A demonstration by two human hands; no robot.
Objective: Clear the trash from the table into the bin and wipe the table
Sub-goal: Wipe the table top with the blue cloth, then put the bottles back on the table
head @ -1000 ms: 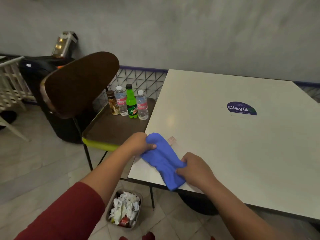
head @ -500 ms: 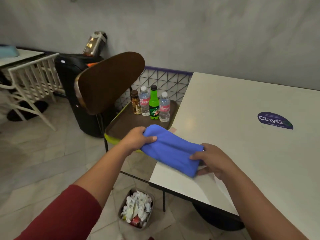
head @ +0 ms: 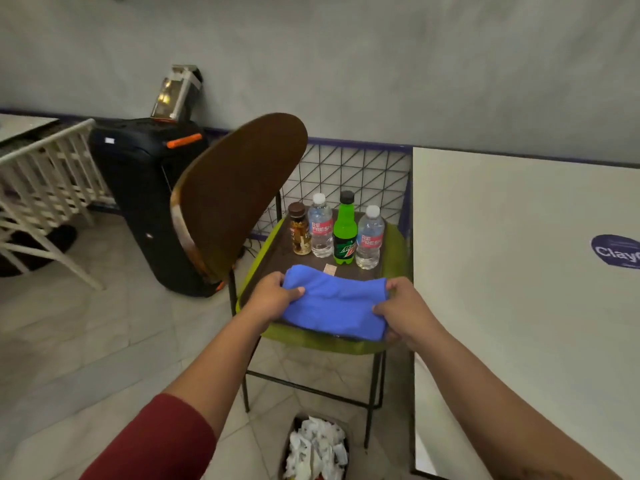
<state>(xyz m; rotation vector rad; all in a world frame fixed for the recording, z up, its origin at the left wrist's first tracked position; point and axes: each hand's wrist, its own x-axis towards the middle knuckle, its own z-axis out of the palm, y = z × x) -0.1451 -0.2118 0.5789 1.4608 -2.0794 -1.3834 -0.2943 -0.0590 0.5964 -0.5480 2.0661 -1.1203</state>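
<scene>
Blue cloth [head: 334, 306], folded thick, left hand [head: 273, 296] and right hand [head: 406, 313] holding ends.

two hands, both gripping

left hand [head: 273, 296]: bare forearm, red sleeve [head: 156, 441] above it, entering from 7 o'clock; thumb on top, fingers curled round the 9 o'clock end of a blue cloth [head: 336, 306].
right hand [head: 403, 310]: bare arm entering from 5 o'clock; thumb and fingers pinch the cloth's 3 o'clock end.
</scene>
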